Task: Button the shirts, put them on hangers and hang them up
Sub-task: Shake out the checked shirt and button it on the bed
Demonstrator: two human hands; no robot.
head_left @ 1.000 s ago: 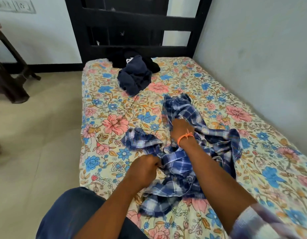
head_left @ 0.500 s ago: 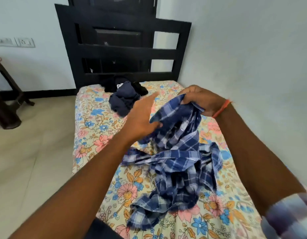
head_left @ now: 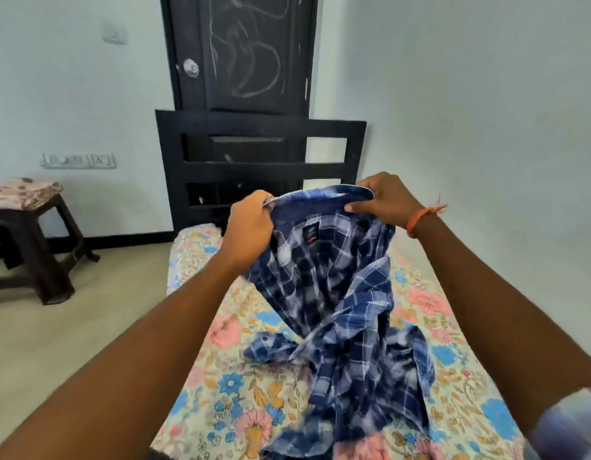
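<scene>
A blue and white plaid shirt [head_left: 340,293] hangs in the air above the bed, held up by its collar. My left hand [head_left: 251,224] grips the collar's left end. My right hand [head_left: 383,202], with an orange band at the wrist, pinches the collar's right end. The inside label shows just below the collar. The shirt's lower part and sleeves trail crumpled onto the floral bedsheet [head_left: 234,386]. The dark clothes at the head of the bed are hidden behind the raised shirt. No hanger is in view.
A black headboard [head_left: 261,164] stands at the far end of the bed, with a black door [head_left: 244,51] behind it. A dark stool [head_left: 32,237] with a floral cushion stands at the left on the beige floor. A pale wall runs along the bed's right side.
Both hands lifted the plaid shirt off the bed and shifted to its collar ends, spreading it. My head tilted up, bringing the door into view.
</scene>
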